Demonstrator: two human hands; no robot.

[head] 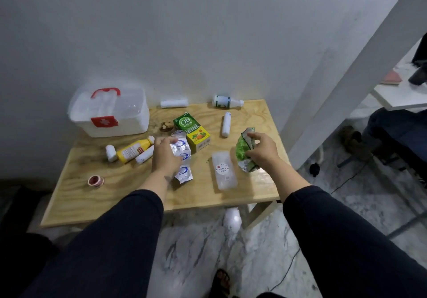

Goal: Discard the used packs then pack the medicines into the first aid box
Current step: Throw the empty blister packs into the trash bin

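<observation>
Pale wooden counter [97, 196] against a white wall, littered with medicines and used packs.

Over it the left hand [166, 156] is closed on a strip of silver blister packs [182, 159] that trails down toward the near edge, while the right hand [262, 151] pinches a crumpled green wrapper [245, 152] lifted off the wood. At the back left sits the first aid box [109, 112], lid shut, red handle on top. Just right of the left hand stands a green and yellow carton [193, 132]; a yellow bottle [134, 151] and two white rolls lie to its left. A clear plastic case [224, 170] lies between the two hands, a roll of tape [95, 181] near the left edge, and a white bottle [227, 101] on its side by the wall.
</observation>
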